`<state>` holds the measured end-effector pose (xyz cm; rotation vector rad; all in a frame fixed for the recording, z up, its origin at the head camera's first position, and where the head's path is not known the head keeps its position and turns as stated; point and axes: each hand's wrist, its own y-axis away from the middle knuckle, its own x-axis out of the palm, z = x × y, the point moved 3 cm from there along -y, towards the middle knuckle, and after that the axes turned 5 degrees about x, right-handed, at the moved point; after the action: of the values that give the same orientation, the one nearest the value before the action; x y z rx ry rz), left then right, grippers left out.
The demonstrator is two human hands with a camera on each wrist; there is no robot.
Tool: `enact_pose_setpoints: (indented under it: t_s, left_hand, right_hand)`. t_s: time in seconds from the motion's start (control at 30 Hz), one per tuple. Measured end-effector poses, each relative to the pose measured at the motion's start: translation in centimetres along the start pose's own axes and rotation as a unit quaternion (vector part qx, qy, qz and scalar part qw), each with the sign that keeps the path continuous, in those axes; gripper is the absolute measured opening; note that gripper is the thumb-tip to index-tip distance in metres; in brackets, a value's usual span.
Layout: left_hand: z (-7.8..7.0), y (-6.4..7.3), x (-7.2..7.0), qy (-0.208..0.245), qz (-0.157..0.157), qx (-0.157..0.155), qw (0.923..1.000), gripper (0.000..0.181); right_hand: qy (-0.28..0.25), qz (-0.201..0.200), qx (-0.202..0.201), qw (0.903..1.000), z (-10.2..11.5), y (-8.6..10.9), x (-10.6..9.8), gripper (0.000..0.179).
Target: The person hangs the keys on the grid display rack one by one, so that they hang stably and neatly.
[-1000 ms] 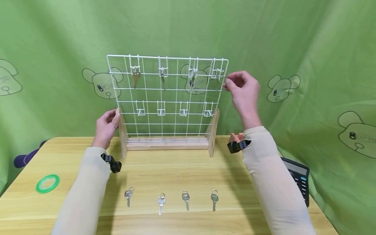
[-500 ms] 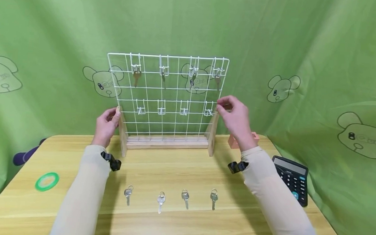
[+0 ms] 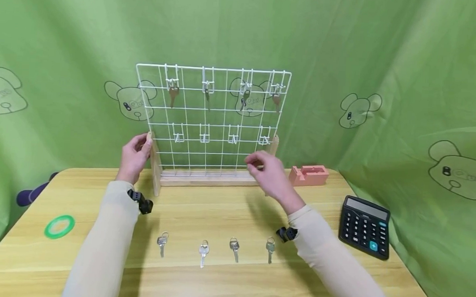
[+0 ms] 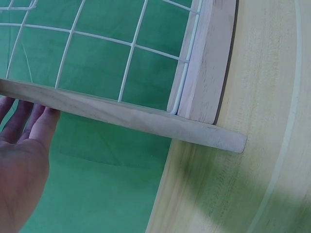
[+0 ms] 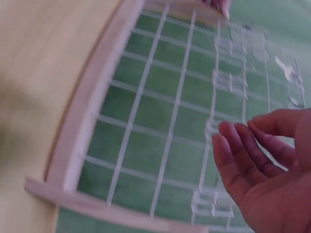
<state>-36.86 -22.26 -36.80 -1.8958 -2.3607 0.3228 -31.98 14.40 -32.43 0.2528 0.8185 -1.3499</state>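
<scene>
A white wire grid rack (image 3: 223, 112) stands upright in a wooden base (image 3: 208, 181). Several keys hang from its upper hooks, the rightmost key (image 3: 276, 101) among them; the lower hooks (image 3: 232, 139) carry none. My left hand (image 3: 134, 157) grips the top of the left wooden post (image 4: 107, 109), its fingertips against the post in the left wrist view. Nothing is in my right hand (image 3: 270, 175), which hangs in front of the rack's lower right with fingers loosely bent. Below it, a row of keys with rings lies on the table, including a silver key (image 3: 203, 253).
On the wooden table (image 3: 198, 290), a black calculator (image 3: 365, 227) lies at the right and a pink tape dispenser (image 3: 309, 175) stands at the back right. A green ring (image 3: 59, 226) lies at the left. Green curtain hangs close behind the rack.
My right hand has come down and leftward from beside the rack's upper right edge to in front of its lower part. The left hand has stayed on the post.
</scene>
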Motion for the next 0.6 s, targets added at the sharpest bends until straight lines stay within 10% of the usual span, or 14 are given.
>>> enact_pose_setpoints:
  t_s: [0.6]
  left_hand:
    - [0.0, -0.2, -0.1, -0.008, 0.01, 0.005, 0.9999, 0.053]
  right_hand:
    - [0.041, 0.158, -0.048, 0.9854, 1.0, 2.4, 8.3, 0.02]
